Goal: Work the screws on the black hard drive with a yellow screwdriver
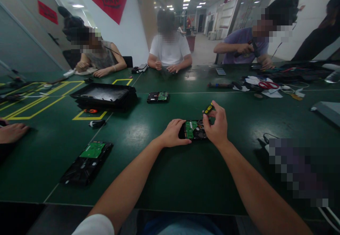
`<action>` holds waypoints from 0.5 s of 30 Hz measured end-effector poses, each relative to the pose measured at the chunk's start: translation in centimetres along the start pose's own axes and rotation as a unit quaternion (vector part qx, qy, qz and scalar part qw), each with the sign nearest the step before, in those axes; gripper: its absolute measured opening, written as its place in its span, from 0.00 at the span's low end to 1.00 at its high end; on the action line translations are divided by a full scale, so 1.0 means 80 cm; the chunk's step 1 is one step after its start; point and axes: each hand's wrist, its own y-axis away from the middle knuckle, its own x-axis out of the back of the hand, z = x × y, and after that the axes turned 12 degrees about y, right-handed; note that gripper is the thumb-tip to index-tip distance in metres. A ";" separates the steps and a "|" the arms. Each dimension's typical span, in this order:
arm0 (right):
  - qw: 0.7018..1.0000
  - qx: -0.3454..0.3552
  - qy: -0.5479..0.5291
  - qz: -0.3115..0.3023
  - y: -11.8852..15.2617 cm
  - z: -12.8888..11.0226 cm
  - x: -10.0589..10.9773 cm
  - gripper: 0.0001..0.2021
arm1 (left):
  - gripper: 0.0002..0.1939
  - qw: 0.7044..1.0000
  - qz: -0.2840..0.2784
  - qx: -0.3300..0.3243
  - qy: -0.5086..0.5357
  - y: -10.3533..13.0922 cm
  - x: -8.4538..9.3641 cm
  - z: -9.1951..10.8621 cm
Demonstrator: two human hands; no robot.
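A black hard drive with a green circuit board (191, 129) lies on the green table in front of me. My left hand (174, 134) grips its left end, thumb along the near edge and fingers at the far edge. My right hand (216, 123) is closed round a yellow and black screwdriver (208, 108), held tilted over the right part of the drive. The screwdriver's tip is hidden by my fingers, so contact with the drive cannot be made out.
A second drive (157, 97) lies farther back, a larger one (87, 162) at the near left. Black trays (105, 95) and a dark screwdriver (97, 123) are at left. Red scissors (268, 85), papers and cables lie back right. Several people sit around the table (159, 178).
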 end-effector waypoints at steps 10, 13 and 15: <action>1.000 0.005 0.000 -0.002 0.002 0.002 -0.002 0.33 | 0.55 1.000 0.005 -0.006 -0.001 0.000 -0.002 -0.001; 1.000 -0.003 -0.003 -0.002 0.003 0.001 -0.004 0.33 | 0.54 1.000 0.004 -0.009 -0.003 0.000 -0.001 0.000; 1.000 -0.015 -0.001 0.000 0.003 0.001 -0.004 0.34 | 0.54 1.000 0.003 -0.008 -0.005 0.000 0.000 0.000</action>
